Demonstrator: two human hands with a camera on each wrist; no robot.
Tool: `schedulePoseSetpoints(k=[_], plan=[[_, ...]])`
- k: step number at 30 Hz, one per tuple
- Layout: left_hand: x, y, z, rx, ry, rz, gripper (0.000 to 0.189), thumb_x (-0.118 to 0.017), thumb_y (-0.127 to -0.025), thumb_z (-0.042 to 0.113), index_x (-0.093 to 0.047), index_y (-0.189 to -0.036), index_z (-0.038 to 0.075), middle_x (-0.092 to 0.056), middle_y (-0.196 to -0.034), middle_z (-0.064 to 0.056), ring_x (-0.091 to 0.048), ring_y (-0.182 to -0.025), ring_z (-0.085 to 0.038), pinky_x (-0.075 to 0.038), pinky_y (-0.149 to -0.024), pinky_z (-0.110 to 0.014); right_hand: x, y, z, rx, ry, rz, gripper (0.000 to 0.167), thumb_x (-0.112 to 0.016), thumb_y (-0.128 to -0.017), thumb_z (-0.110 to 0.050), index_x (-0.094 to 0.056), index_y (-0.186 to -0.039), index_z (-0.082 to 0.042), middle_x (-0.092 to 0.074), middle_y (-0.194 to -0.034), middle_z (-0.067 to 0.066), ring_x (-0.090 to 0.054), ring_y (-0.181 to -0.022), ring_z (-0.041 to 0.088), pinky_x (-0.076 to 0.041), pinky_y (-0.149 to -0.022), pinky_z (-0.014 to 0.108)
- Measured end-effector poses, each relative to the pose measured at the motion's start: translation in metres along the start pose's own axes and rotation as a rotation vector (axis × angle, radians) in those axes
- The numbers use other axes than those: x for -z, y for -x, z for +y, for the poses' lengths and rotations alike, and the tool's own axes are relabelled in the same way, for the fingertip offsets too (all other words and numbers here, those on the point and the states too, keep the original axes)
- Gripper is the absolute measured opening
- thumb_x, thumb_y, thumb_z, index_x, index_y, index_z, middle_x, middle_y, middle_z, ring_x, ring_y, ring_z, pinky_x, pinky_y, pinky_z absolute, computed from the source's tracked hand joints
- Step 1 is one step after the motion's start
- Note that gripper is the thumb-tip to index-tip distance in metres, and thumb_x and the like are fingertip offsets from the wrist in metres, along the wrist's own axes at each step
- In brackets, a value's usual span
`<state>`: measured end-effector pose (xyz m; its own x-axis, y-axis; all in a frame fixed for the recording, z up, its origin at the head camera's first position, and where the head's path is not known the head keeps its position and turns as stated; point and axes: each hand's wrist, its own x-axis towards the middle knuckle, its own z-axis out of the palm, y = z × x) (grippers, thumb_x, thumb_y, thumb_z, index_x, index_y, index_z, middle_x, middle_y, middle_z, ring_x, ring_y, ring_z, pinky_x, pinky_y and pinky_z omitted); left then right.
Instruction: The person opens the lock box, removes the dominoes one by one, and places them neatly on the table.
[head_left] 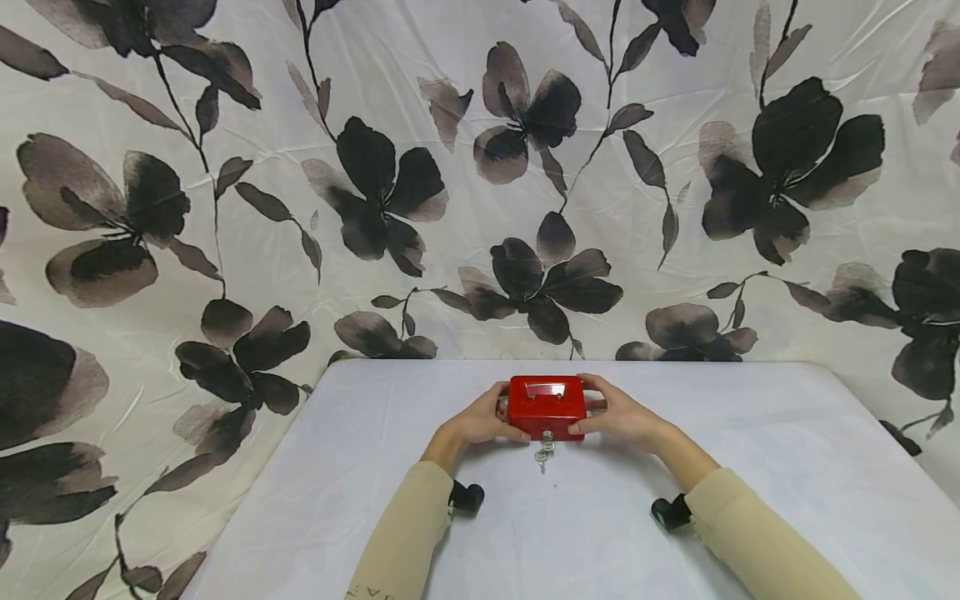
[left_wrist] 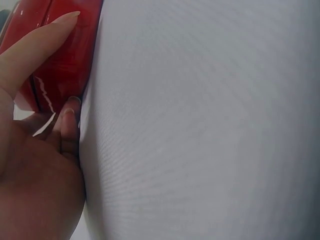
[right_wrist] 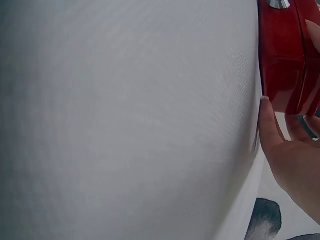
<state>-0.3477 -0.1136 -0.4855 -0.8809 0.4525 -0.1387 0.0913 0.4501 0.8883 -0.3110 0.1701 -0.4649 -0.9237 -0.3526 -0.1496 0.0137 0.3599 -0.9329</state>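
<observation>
A small red cash box [head_left: 547, 408] with a silver handle [head_left: 545, 390] on its lid sits on the white-covered table. Its lid is closed. Small keys [head_left: 542, 457] hang at the lock on the front. My left hand [head_left: 482, 417] grips the box's left side, its thumb along the front; in the left wrist view, fingertips [left_wrist: 72, 102] lie low against the end wall. The opposite side is held by my right hand [head_left: 622, 412], thumb at the front corner. The right wrist view shows one fingertip [right_wrist: 265, 102] at the bottom edge of the box. Fingers behind the box are partly hidden.
The white table [head_left: 570, 533] reaches back to a hanging cloth [head_left: 465, 192] with dark flowers. Black wrist cameras, one on the left wrist [head_left: 468, 497] and one on the right wrist [head_left: 670, 512], sit just beyond the beige sleeves.
</observation>
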Motion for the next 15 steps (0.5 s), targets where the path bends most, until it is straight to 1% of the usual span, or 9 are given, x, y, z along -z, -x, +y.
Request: schedulePoseSetpoints(k=[3, 6, 15], plan=[[0.0, -0.0002, 0.0005, 0.002, -0.005, 0.002, 0.093, -0.091, -0.077, 0.02, -0.037, -0.152, 0.011, -0.056, -0.117, -0.007, -0.05, -0.109, -0.024, -0.05, -0.094, -0.039, 0.0008, 0.0002, -0.0011, -0.004, 0.006, 0.0, 0.095, -0.083, -0.084, -0.021, -0.026, -0.16, -0.016, -0.035, -0.16, 0.019, -0.034, -0.144, 0.047, -0.043, -0.105, 0.063], [-0.0002, -0.0002, 0.001, 0.005, -0.007, 0.003, 0.093, -0.091, -0.077, 0.02, -0.037, -0.152, 0.012, -0.056, -0.116, -0.007, -0.05, -0.109, -0.024, -0.051, -0.093, -0.039, 0.0019, -0.0006, -0.0011, 0.0, 0.015, -0.003, 0.095, -0.083, -0.084, -0.022, -0.026, -0.16, -0.015, -0.036, -0.159, 0.021, -0.034, -0.144, 0.048, -0.044, -0.105, 0.063], [-0.001, 0.0013, 0.0021, 0.003, -0.007, 0.0, 0.091, -0.091, -0.078, 0.019, -0.038, -0.151, 0.011, -0.057, -0.116, -0.006, -0.051, -0.109, -0.024, -0.052, -0.093, -0.038, 0.0045, -0.0036, 0.0031, -0.014, 0.012, -0.029, 0.092, -0.082, -0.086, -0.026, -0.027, -0.159, -0.018, -0.035, -0.16, 0.019, -0.032, -0.145, 0.047, -0.04, -0.107, 0.066]])
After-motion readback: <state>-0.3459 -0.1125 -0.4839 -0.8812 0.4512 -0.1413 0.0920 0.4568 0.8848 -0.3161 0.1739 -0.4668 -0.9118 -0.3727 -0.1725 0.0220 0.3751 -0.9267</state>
